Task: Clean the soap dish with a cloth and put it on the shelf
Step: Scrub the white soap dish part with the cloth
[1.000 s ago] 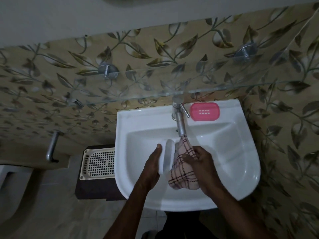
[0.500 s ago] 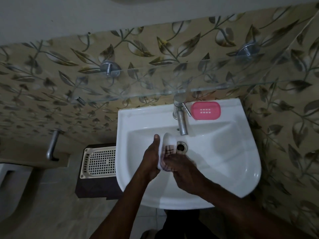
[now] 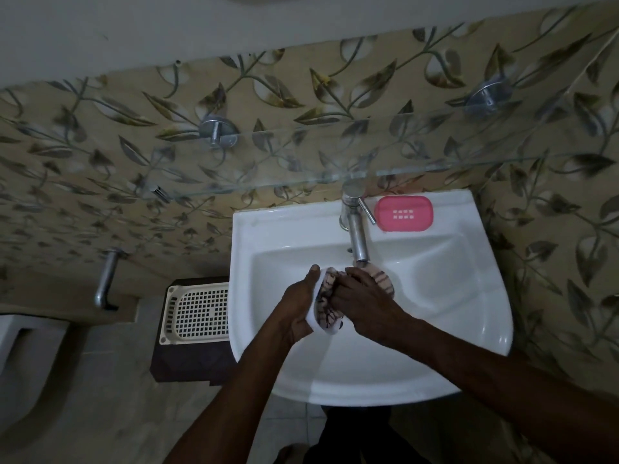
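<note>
Over the white sink [image 3: 452,296], my left hand [image 3: 296,304] grips a white soap dish [image 3: 314,322] on its edge; only a thin strip of it shows. My right hand [image 3: 363,299] presses a bunched checked cloth [image 3: 330,304] into the dish, and part of the cloth sticks out beneath the tap spout [image 3: 358,242]. A pink soap dish piece [image 3: 403,213] with small slots lies flat on the sink rim, right of the tap. The glass shelf [image 3: 435,167] runs along the wall above the sink on two metal brackets, with nothing on it.
A cream perforated basket [image 3: 197,306] rests on a dark stand [image 3: 187,363] left of the sink. A metal wall tap [image 3: 104,279] sticks out further left. A toilet edge [image 3: 20,356] shows at the far left. Leaf-patterned tiles cover the wall.
One second ago the cloth hung loose from my right hand beside the dish. It is now bunched and pressed into the dish, and my right hand has shifted over it.
</note>
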Action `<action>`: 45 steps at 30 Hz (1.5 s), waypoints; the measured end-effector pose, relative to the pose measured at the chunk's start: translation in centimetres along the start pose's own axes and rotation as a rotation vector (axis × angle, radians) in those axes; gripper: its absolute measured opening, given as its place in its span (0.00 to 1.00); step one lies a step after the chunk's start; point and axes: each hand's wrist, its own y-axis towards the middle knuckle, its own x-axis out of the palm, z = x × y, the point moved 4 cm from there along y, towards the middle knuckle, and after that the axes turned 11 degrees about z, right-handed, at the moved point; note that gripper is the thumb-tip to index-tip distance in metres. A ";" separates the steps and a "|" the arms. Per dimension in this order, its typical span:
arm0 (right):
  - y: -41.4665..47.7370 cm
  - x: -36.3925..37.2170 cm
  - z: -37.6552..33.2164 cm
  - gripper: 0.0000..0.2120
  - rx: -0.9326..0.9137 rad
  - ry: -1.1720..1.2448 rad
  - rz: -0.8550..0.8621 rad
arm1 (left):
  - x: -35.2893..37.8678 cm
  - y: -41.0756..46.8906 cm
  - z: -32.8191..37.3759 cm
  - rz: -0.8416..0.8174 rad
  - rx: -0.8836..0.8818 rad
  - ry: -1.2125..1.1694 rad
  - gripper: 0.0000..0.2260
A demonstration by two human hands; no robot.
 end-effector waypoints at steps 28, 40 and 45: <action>0.4 -2.6 0.4 0.12 1.052 1.494 0.171 | 0.5 -0.4 -2.6 -0.033 0.864 0.364 0.28; -0.7 -2.2 -3.6 0.08 0.431 0.670 0.273 | 0.5 -1.6 0.8 0.009 0.090 -0.053 0.19; -1.0 -2.3 -3.1 0.14 0.902 1.222 0.094 | 0.1 -2.7 0.2 0.049 0.518 0.126 0.18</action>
